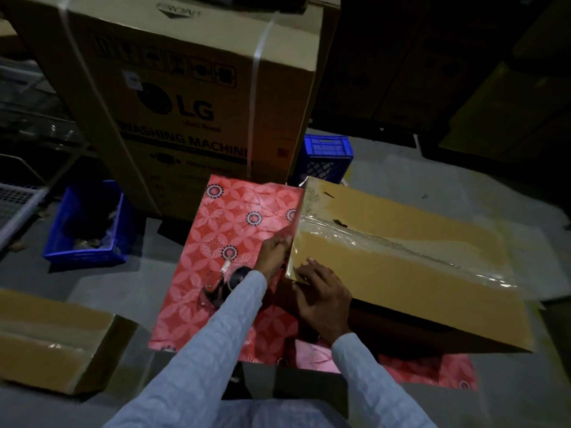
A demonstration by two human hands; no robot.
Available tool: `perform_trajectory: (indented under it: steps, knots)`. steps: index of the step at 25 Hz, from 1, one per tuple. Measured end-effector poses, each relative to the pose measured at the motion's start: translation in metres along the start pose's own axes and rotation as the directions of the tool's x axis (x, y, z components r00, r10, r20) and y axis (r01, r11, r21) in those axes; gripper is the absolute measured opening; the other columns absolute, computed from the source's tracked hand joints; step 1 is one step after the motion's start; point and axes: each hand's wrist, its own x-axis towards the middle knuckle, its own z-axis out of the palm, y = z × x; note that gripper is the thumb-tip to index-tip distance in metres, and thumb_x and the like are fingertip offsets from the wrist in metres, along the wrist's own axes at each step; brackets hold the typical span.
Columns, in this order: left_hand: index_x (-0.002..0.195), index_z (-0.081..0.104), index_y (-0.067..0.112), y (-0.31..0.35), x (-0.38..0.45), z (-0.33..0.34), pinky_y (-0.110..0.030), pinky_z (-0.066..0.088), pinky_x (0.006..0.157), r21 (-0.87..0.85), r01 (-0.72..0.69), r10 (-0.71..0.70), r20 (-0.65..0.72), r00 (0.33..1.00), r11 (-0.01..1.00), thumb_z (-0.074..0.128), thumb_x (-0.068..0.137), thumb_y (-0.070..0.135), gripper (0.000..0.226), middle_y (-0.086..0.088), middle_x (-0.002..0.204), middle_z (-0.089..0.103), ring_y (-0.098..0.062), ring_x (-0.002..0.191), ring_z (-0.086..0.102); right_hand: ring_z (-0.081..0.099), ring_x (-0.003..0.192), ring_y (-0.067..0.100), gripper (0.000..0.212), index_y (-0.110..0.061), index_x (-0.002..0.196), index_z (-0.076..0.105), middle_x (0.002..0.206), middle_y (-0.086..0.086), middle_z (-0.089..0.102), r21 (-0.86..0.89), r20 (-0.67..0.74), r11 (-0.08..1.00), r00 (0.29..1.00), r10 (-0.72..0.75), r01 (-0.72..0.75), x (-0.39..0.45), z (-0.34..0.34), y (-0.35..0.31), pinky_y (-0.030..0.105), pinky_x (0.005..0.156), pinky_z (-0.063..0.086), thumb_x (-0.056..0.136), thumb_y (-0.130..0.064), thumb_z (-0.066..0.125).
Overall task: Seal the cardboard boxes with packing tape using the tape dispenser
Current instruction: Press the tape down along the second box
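A flat cardboard box (411, 261) is lying on a red patterned sheet (234, 223) spread over the floor, its top seam covered by a strip of clear packing tape (370, 239) running from the left edge toward the far right. The left hand (275, 253) is gripping the box's left edge, fingers curled round the edge of the board. The right hand (324, 301) is resting on the box's near left corner with its fingers laid flat and slightly spread, pressing down on the taped surface. The tape dispenser (221, 287), red with a dark roll, is sitting on the sheet just left of the left sleeve, held by neither hand. A second cardboard box (55, 338) is lying at the near left. A tall washing machine carton (191, 97) is standing at the far side, with a blue crate (88, 223) to the left and another blue crate (327, 156) on its right.
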Motion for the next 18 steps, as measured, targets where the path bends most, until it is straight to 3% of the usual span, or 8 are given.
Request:
perform_trajectory:
  steps: [2, 4, 7, 9, 12, 18]
  knots:
    - [0.092, 0.056, 0.016, -0.01, 0.009, -0.003, -0.026, 0.043, 0.057, 0.033, 0.018, -0.02, 0.059, 0.998, 0.999, 0.051, 0.107, 0.026, 0.018, 0.002, 0.074, 0.065, -0.011, 0.063, 0.06, 0.067, 0.116, 0.018, 0.035, -0.029, 0.112, 0.074, 0.13, -0.004, 0.069, 0.014, 0.033, 0.999, 0.999, 0.035, -0.035, 0.001, -0.006, -0.005, 0.031, 0.086, 0.057, 0.077, -0.029, 0.069]
    - [0.104, 0.048, 0.025, -0.015, 0.013, -0.007, -0.032, 0.042, 0.063, 0.084, 0.027, -0.034, 0.085, 0.996, 0.996, 0.051, 0.104, 0.029, 0.005, -0.002, 0.086, 0.059, -0.018, 0.071, 0.055, 0.069, 0.106, 0.014, 0.027, -0.03, 0.103, 0.076, 0.12, -0.008, 0.072, 0.003, 0.063, 0.997, 0.996, 0.07, -0.071, 0.012, -0.014, -0.014, 0.029, 0.078, 0.058, 0.079, -0.031, 0.063]
    - [0.101, 0.054, 0.024, -0.002, 0.018, -0.01, -0.028, 0.044, 0.06, 0.059, 0.014, -0.019, 0.071, 0.997, 0.998, 0.052, 0.101, 0.02, 0.004, -0.002, 0.087, 0.063, -0.016, 0.069, 0.058, 0.064, 0.075, 0.009, 0.016, -0.027, 0.09, 0.074, 0.093, -0.012, 0.066, 0.014, 0.031, 0.988, 0.988, 0.154, -0.154, 0.055, -0.017, -0.025, 0.031, 0.06, 0.053, 0.088, -0.034, 0.059]
    - [0.1, 0.056, 0.015, 0.017, 0.022, -0.005, -0.024, 0.045, 0.052, -0.048, 0.017, -0.013, 0.096, 0.995, 0.999, 0.051, 0.106, 0.027, 0.014, -0.002, 0.079, 0.063, -0.013, 0.06, 0.058, 0.063, 0.078, 0.011, 0.018, -0.026, 0.098, 0.071, 0.099, -0.011, 0.063, 0.031, -0.027, 0.98, 0.98, 0.196, -0.195, 0.09, -0.013, -0.02, 0.032, 0.063, 0.052, 0.091, -0.036, 0.058]
    - [0.087, 0.059, 0.011, 0.033, 0.029, 0.006, -0.025, 0.044, 0.052, -0.094, 0.021, -0.013, 0.087, 0.996, 0.995, 0.057, 0.104, 0.035, 0.029, -0.002, 0.066, 0.063, -0.013, 0.053, 0.057, 0.065, 0.092, 0.018, 0.022, -0.023, 0.114, 0.064, 0.114, -0.006, 0.058, 0.024, 0.04, 0.978, 0.978, 0.207, -0.208, 0.123, 0.003, 0.002, 0.035, 0.07, 0.053, 0.095, -0.032, 0.059]
    - [0.076, 0.063, 0.003, 0.045, 0.032, 0.018, -0.024, 0.042, 0.045, -0.111, 0.123, -0.127, -0.033, 0.991, 0.986, 0.057, 0.099, 0.015, 0.026, -0.009, 0.06, 0.06, -0.018, 0.046, 0.053, 0.054, 0.097, 0.023, 0.026, -0.019, 0.119, 0.058, 0.119, -0.001, 0.051, 0.017, 0.088, 0.987, 0.983, 0.16, -0.162, 0.121, 0.016, 0.023, 0.041, 0.081, 0.049, 0.097, -0.031, 0.055]
